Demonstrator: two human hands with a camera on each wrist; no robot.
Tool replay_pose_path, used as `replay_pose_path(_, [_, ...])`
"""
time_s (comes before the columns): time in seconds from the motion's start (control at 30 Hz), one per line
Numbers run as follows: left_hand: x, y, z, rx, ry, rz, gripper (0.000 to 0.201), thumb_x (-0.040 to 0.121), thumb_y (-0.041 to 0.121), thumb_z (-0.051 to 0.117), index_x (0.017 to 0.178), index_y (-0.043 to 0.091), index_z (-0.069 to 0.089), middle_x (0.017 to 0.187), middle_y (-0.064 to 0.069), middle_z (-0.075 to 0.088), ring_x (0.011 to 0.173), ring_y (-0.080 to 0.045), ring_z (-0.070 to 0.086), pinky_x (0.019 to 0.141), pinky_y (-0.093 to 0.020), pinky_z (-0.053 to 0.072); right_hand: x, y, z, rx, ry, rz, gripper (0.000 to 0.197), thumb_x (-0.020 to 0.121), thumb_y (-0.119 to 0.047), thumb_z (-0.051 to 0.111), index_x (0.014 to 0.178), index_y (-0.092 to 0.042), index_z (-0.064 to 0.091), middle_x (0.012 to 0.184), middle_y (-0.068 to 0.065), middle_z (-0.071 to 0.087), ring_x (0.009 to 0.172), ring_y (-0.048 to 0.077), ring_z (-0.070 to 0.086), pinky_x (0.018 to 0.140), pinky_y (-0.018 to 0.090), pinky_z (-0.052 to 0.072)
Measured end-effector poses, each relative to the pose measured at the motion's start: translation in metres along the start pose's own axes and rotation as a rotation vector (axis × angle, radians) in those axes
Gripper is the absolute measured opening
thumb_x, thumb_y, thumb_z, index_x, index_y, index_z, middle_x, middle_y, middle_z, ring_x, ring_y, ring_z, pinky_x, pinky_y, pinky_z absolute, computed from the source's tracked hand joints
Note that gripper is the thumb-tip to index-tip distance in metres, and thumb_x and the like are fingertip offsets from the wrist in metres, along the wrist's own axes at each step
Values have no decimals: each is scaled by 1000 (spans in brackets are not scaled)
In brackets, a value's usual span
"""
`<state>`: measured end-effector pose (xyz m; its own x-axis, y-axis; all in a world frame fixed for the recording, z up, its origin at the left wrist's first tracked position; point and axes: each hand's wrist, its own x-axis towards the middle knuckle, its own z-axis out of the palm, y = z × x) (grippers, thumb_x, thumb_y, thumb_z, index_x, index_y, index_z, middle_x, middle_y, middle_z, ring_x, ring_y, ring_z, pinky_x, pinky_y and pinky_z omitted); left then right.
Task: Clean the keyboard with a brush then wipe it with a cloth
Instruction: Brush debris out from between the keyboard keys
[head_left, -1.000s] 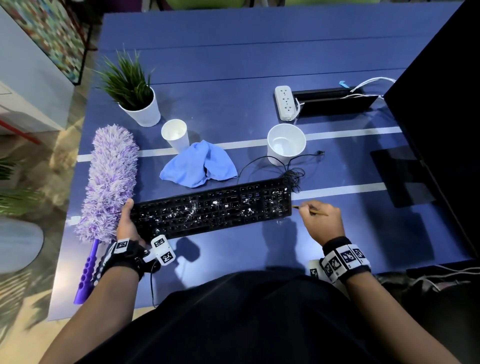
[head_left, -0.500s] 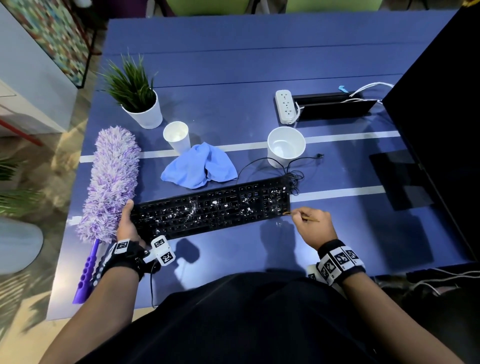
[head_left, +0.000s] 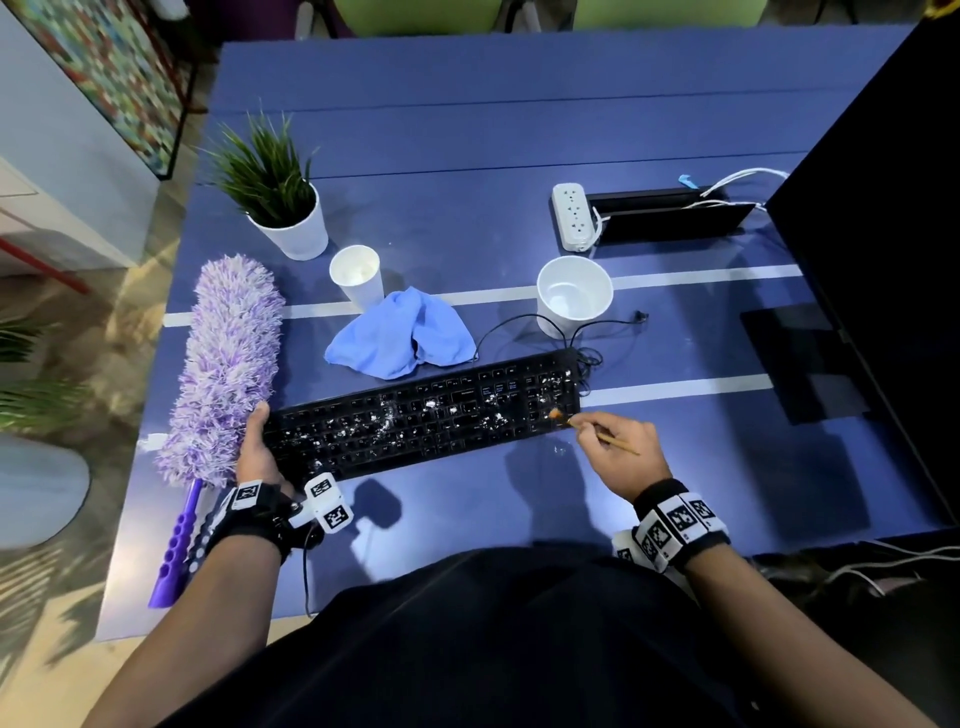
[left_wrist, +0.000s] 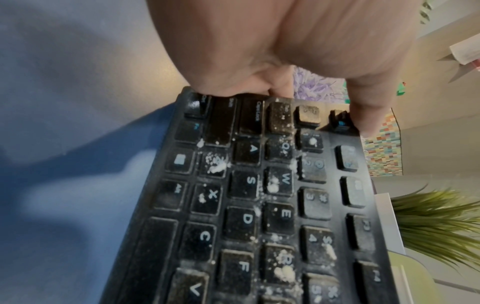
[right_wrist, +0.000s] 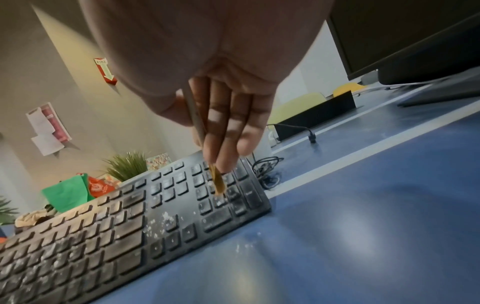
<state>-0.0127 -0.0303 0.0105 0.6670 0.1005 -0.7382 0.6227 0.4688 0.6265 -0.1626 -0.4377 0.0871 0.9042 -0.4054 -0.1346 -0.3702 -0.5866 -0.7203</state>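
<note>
Brushing step under way: left hand (head_left: 258, 451) grips the keyboard (head_left: 426, 418) at its left end on the bench (head_left: 467, 493); right hand (head_left: 621, 447) pinches the brush (head_left: 582, 427), bristles on the crumb-strewn right-end keys. Next, likely sweeping leftward. Cloth (head_left: 400, 340) waits just beyond.

The left hand (left_wrist: 272, 51) grips the end of the black keyboard (left_wrist: 259, 205), its keys flecked with white crumbs (left_wrist: 284, 272).

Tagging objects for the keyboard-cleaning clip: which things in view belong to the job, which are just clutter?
In the job:
- keyboard, crumb-speckled, left hand holding its end
- small brush, in the right hand, bristles on the numpad
- blue cloth, untouched, for wiping

Lying about:
- purple duster
- potted plant
- paper cup
- white bowl
- power strip
- monitor
</note>
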Motion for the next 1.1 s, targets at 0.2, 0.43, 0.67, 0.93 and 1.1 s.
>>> replay_pose_path(0.2, [-2,-2,4,-21,-45,-7,93,64,67,77,138,15,58,141,-13,60,126,-35,60,103,-52,51,8,0,3,-131,-83,-9,17,84,-23,57,90,-23,73,78,-1,75,78,17,67,80,26,54])
replay_pose_path(0.43, [-5,-1,5,-56,-98,-4,67,71,67,71,119,21,64,143,-16,56,98,-28,68,92,-45,57,9,-8,7,-115,-88,-6,15,85,-19,58,85,-20,73,69,1,72,71,16,64,76,24,51])
replay_pose_path(0.67, [-7,-1,5,-48,-51,-20,78,67,68,74,126,18,65,135,-13,63,96,-30,71,76,-44,61,11,-4,10,-127,39,70,18,87,-19,56,90,-19,74,78,6,74,77,23,67,76,20,46])
replay_pose_path(0.93, [-7,-3,7,-55,-46,3,64,71,65,73,116,20,67,138,-14,62,94,-29,71,79,-45,62,12,-7,5,-240,-91,41,21,87,-26,52,94,-28,72,80,1,74,81,24,65,72,27,49])
replay_pose_path(1.1, [-2,-2,3,-48,-8,10,74,63,65,80,120,20,67,137,-13,63,109,-33,68,85,-50,60,10,-18,-2,38,45,-110,15,88,-19,60,95,-21,73,81,-5,74,76,8,67,76,18,52])
